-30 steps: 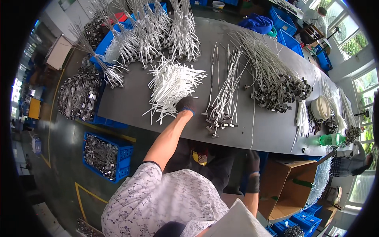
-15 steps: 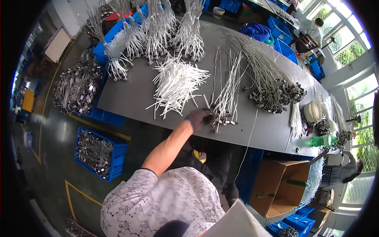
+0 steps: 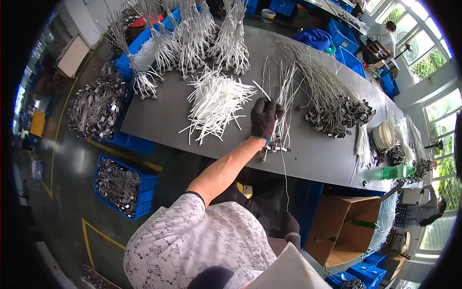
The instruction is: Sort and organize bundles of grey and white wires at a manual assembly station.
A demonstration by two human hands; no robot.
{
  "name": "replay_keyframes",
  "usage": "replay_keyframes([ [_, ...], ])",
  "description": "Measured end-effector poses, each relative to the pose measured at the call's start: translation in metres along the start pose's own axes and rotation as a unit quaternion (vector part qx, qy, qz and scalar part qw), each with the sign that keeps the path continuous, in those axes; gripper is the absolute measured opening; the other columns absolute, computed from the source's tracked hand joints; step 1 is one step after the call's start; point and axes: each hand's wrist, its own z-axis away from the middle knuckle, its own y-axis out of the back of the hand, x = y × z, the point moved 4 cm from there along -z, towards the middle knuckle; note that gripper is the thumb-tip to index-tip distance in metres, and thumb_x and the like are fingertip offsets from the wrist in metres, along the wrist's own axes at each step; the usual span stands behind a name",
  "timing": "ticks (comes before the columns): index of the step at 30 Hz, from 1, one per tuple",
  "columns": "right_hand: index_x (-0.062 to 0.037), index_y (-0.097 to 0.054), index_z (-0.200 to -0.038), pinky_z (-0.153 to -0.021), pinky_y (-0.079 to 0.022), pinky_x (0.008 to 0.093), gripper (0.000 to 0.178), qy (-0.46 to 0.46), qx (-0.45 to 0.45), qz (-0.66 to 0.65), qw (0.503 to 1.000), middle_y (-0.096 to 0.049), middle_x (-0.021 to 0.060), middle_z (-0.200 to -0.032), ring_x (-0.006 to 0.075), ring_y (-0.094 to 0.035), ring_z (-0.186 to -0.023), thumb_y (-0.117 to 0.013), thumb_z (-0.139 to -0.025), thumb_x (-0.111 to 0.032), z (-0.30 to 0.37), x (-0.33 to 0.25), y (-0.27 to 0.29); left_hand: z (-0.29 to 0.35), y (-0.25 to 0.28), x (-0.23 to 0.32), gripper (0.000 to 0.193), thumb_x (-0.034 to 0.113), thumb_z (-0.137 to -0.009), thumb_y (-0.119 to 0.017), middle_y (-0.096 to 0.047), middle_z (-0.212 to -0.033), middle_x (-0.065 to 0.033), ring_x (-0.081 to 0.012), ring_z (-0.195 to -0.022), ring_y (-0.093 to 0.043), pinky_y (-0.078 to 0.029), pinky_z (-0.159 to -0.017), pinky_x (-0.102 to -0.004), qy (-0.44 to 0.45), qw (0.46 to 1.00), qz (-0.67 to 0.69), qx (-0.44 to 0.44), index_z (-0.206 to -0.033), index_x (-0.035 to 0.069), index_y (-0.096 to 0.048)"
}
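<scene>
My left hand [image 3: 263, 118], in a dark glove, is closed over the table. A short white tube [image 3: 261, 89] sticks out from its fingertips. Just right of and beneath this hand lies a small bundle of thin white wires [image 3: 288, 89] with metal-and-white connector ends [image 3: 276, 147] near the table edge. Low down by my lap, my right hand [image 3: 291, 224], gloved too, is closed on a thin wire [image 3: 287, 185] that runs up over the table edge toward the bundle. Its upper end is lost near the left hand. Left of the hand is a heap of short white tubes [image 3: 216, 103].
A larger wire bundle with connectors [image 3: 332, 103] lies to the right, near a white tape roll [image 3: 383, 136] and a green bottle [image 3: 398, 172]. Tied wire bundles [image 3: 192, 43] stand at the far left. A blue crate [image 3: 144, 192] and cardboard box [image 3: 332, 224] stand below the table.
My left hand has moved up and right from the table edge, carrying the white tube. My right hand has come further into view, and the wire's upper part has swung left.
</scene>
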Motion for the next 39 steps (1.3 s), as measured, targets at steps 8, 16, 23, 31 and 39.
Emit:
replay_keyframes([
  [8, -0.0055, -0.066, -0.098, -0.075, -0.056, 0.0498, 0.021, 0.025, 0.06, -0.06, 0.996, -0.07, 0.0246, -0.097, 0.0452, -0.068, -0.089, -0.055, -0.097, -0.024, -0.001, -0.048, 0.03, 0.005, 0.008, -0.04, 0.013, 0.012, -0.1, -0.062, -0.071, -0.082, -0.0088, -0.0163, -0.065, -0.069, -0.06, -0.062, -0.0307, 0.113, 0.985, -0.096, -0.083, -0.098, -0.001, -0.063],
  [16, -0.0034, -0.064, -0.119, -0.077, -0.055, 0.0389, 0.024, 0.04, 0.16, -0.366, 0.916, -0.07, 0.0195, -0.101, 0.0312, -0.071, -0.091, -0.058, -0.098, -0.014, 0.027, -0.06, 0.051, -0.03, 0.047, -0.044, 0.02, 0.018, -0.098, -0.063, -0.071, -0.072, -0.0093, -0.0173, -0.058, -0.069, -0.056, -0.054, -0.0313, 0.201, 0.953, -0.151, -0.166, -0.089, 0.001, -0.068],
  [23, -0.001, -0.064, -0.117, -0.067, -0.049, 0.0253, 0.026, 0.079, 0.15, -0.521, 0.837, -0.067, 0.0053, -0.095, 0.0117, -0.059, -0.081, -0.053, -0.104, -0.021, -0.02, -0.125, 0.087, 0.008, 0.017, -0.048, 0.022, 0.021, -0.098, -0.069, -0.072, -0.09, -0.0026, -0.0085, -0.08, -0.066, -0.055, -0.07, -0.0257, 0.194, 0.924, -0.213, -0.25, -0.103, 0.0, -0.071],
  [31, -0.0017, -0.057, -0.133, -0.056, -0.046, 0.0252, 0.035, 0.124, 0.119, -0.651, 0.739, -0.064, 0.0017, -0.083, 0.0102, -0.056, -0.064, -0.044, -0.106, -0.019, -0.076, -0.2, 0.172, 0.087, 0.017, -0.029, 0.023, 0.023, -0.096, -0.07, -0.076, -0.092, -0.0057, -0.0106, -0.087, -0.067, -0.054, -0.079, -0.0279, 0.111, 0.922, -0.117, -0.353, -0.103, 0.002, -0.074],
  [39, -0.0024, -0.059, -0.129, -0.043, -0.033, 0.0199, 0.036, 0.159, 0.046, -0.687, 0.708, -0.061, -0.0005, -0.077, 0.0053, -0.046, -0.05, -0.041, -0.108, -0.025, -0.08, -0.201, 0.154, 0.091, 0.018, 0.021, 0.017, 0.017, -0.097, -0.069, -0.074, -0.087, -0.0037, -0.0094, -0.084, -0.066, -0.054, -0.077, -0.0271, 0.061, 0.906, -0.176, -0.381, -0.104, 0.001, -0.073],
])
